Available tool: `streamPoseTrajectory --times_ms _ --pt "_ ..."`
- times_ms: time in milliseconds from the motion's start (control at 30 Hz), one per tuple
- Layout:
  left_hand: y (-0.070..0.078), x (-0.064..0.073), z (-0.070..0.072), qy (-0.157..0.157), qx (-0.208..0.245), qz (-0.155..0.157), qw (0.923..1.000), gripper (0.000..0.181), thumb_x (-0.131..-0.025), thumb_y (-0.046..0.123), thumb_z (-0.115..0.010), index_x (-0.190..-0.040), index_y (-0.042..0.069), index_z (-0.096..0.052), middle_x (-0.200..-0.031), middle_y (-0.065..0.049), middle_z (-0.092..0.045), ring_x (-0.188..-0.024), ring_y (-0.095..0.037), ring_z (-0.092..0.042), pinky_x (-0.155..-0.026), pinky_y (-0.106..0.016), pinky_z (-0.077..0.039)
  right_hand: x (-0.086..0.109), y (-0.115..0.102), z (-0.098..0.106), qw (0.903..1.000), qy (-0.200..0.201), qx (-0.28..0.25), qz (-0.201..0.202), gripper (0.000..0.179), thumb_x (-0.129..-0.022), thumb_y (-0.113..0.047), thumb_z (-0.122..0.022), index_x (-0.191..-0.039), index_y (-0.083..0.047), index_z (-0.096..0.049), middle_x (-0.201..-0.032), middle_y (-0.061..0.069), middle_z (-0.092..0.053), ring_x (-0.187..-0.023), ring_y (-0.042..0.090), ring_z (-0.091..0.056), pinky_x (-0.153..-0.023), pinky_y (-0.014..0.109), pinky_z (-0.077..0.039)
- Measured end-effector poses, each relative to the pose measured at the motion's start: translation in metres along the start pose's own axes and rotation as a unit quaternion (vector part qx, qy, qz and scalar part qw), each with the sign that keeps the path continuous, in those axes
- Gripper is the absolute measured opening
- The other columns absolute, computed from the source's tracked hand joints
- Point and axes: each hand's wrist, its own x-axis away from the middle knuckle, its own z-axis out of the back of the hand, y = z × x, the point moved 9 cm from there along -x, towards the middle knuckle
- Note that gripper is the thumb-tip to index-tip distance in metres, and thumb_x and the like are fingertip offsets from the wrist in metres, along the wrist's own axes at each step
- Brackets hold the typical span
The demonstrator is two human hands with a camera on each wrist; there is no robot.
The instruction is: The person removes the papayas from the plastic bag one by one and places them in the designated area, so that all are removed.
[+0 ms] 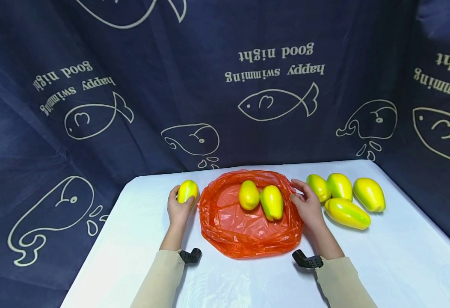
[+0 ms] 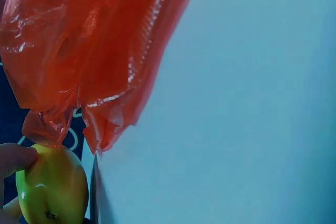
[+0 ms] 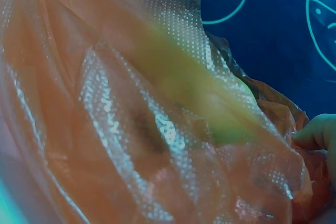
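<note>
My left hand (image 1: 178, 212) grips a yellow-green papaya (image 1: 188, 191) just left of a red plastic bag (image 1: 250, 248), fingers and thumb on opposite sides of the fruit. In the left wrist view, that papaya (image 2: 55, 187) is close below a crumpled corner of the bag. The bag stands with its mouth spread wide, and two papayas lie inside, a left one (image 1: 249, 195) and a right one (image 1: 272, 202). At the right rim of the bag my right hand (image 1: 310, 209) pinches the plastic (image 3: 294, 182) between thumb and fingers.
Several more papayas (image 1: 369, 194) lie grouped on the white table (image 1: 394, 261), to the right of my right hand. A dark blue cloth (image 1: 209, 64) with fish and whale drawings hangs behind the table and along its sides.
</note>
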Motion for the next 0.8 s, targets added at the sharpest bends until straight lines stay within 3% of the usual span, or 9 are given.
streamPoseTrajectory --times_ms 267,800 --pt "0.0007 0.0005 -0.0012 -0.003 -0.025 -0.013 0.9996 0.069 -0.087 0.010 -0.069 -0.149 0.006 -0.040 -0.153 -0.018 -0.041 -0.140 -0.037 -0.040 -0.118 -0.054 -0.033 0.0006 0.0006 0.0000 1.0000 0.004 -0.002 -0.001 0.051 -0.101 -0.016 -0.052 -0.150 -0.025 -0.043 -0.154 0.004 -0.044 -0.120 0.023 -0.055 -0.084 0.004 -0.049" --pt "-0.0011 -0.0002 -0.0022 -0.005 -0.034 -0.004 0.9994 0.068 -0.088 0.013 -0.071 -0.148 0.006 -0.040 -0.150 -0.022 -0.038 -0.138 -0.041 -0.042 -0.116 -0.053 -0.038 0.0015 -0.0020 0.0002 1.0000 -0.001 -0.005 0.005 0.051 -0.101 -0.014 -0.052 -0.151 -0.024 -0.042 -0.155 0.005 -0.044 -0.122 0.025 -0.054 -0.085 0.003 -0.047"
